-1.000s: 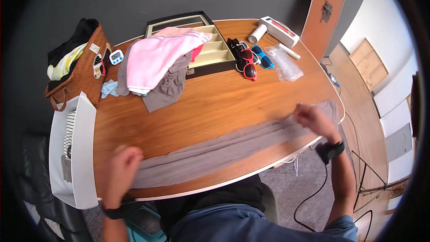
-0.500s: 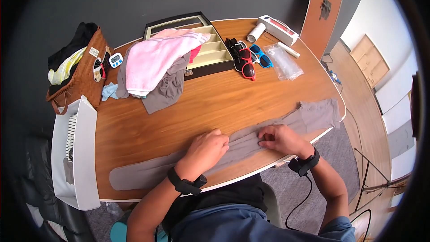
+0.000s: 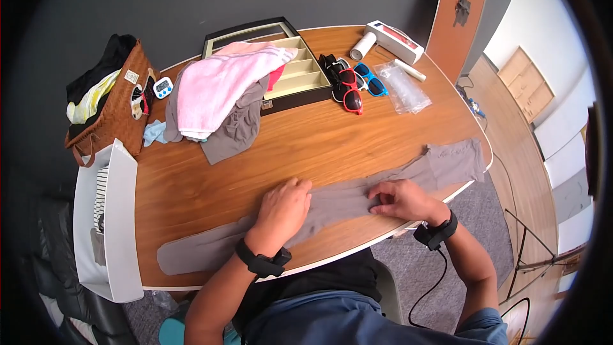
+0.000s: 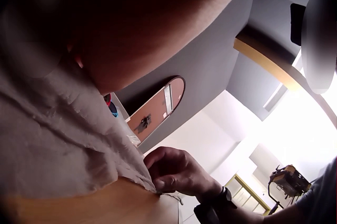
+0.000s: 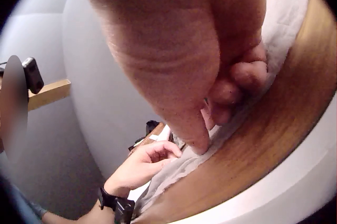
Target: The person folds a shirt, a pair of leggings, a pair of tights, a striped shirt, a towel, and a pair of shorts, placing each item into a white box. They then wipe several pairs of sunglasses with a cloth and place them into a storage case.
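Note:
A long, narrow piece of grey cloth [image 3: 338,201] lies flat along the near edge of the wooden table, with lengthwise creases and a squarer, wider end at the right. My left hand [image 3: 284,211] rests on its left half, palm down, with the fingers slightly bent over the upper edge. Right of centre, my right hand [image 3: 405,199] pinches the cloth near its lower edge with thumb and curled fingers. The left wrist view has the right hand [image 4: 176,171] at the cloth's edge. In the right wrist view, the thumb tip [image 5: 200,147] presses on the fabric.
Behind lie a pink towel [image 3: 223,86] on grey fabric, a compartment case [image 3: 297,99], sunglasses [image 3: 351,99], a clear plastic bag [image 3: 405,89] and a white box [image 3: 396,41]. A wicker basket [image 3: 121,115], a timer [image 3: 163,87] and a white bin [image 3: 121,236] stand left.
Both hands came inward from the ends of the cloth to its middle. Over the last half second the left hand shifted slightly left along it, while the right hand stayed almost still.

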A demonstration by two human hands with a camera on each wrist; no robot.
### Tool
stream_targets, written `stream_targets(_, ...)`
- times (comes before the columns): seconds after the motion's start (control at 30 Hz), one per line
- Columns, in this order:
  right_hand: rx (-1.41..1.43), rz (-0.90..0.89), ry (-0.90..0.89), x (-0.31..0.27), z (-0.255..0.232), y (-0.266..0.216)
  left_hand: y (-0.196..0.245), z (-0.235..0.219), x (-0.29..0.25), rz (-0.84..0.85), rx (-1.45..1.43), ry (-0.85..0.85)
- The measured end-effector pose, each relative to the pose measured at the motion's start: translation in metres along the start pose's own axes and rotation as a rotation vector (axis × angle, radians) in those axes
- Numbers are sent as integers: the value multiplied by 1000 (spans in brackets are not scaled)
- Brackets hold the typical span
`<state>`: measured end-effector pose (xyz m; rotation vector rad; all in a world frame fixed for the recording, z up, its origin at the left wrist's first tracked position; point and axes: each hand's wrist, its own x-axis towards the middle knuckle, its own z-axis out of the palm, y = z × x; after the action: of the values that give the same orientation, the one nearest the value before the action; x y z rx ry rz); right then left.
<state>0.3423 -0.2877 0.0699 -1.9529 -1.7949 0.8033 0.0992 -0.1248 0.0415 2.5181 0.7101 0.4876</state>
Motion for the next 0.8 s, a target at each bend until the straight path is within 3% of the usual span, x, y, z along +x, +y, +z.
stream_targets(0.03,-2,1,2,-2,-5,2,1,0,-2,11,1,63)
stream_targets(0.13,114,218,329,-19,-38,29,17,-22,-12,70,-30,44)
stream_targets(0.17,69,255,474,-30,-55,51,19,-26,-18,98,-54,46)
stream_targets(0.23,-190,308,718,-59,-91,105,12,-29,-36,75,-51,-106)
stream_targets(0.3,-392,546,885,-97,-115,164,3,-29,-46,80,-40,-95)
stream_targets(0.37,-520,819,815,-130,-125,226,-1,-29,-50,69,-23,-83)
stream_targets(0.4,-371,942,721,-135,-130,223,-2,-29,-51,60,-23,-94)
stream_targets(0.5,-222,936,609,-141,-128,222,-3,-27,-52,46,-38,-117)
stream_targets(0.53,-6,887,556,-142,-130,225,-5,-26,-53,45,-51,-129)
stream_targets(0.63,399,500,616,-146,-128,235,-5,-29,-55,69,-77,-122)
stream_targets(0.7,454,484,710,-150,-140,252,-10,-29,-58,54,-57,-118)
stream_targets(0.77,609,384,760,-134,-152,190,-11,-31,-58,34,-175,-145)
stream_targets(0.8,538,380,800,-130,-160,166,-11,-31,-58,-41,-316,-132)
